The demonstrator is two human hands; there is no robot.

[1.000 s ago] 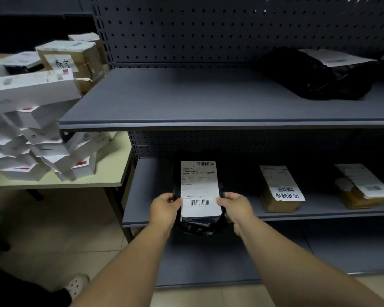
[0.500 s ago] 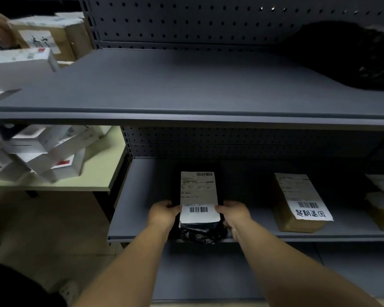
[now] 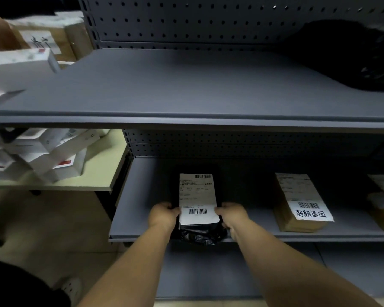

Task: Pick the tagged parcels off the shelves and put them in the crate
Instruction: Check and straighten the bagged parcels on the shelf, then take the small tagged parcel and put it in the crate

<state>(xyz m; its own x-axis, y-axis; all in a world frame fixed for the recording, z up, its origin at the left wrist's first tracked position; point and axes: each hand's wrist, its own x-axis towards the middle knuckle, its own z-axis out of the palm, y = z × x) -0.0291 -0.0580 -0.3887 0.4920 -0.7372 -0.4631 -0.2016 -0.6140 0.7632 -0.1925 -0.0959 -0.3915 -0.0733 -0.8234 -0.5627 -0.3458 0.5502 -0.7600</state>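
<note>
Two bare hands gripped one black plastic mailer bag with a long white shipping label [image 3: 197, 197], which lay on the middle grey metal shelf [image 3: 142, 218] with its crumpled near end hanging just over the front lip. By my judgement the task was at an early stage: this parcel was not yet off the shelf, and no crate showed anywhere in view. A brown cardboard parcel with a white handwritten tag [image 3: 302, 204] sat further right on the same shelf, apart from the bag, and a large black bag [image 3: 350, 56] lay on the upper shelf [image 3: 186, 89], so more picking seemed left. The left hand [image 3: 163, 216] clasped the bag's left edge, thumb on top beside the label's lower barcode; the right hand [image 3: 231, 214] mirrored it on the right edge. Both forearms reached forward, slightly converging, with wrists low over the shelf lip. White cartons [image 3: 42, 156] were piled on a pale table at left.
</note>
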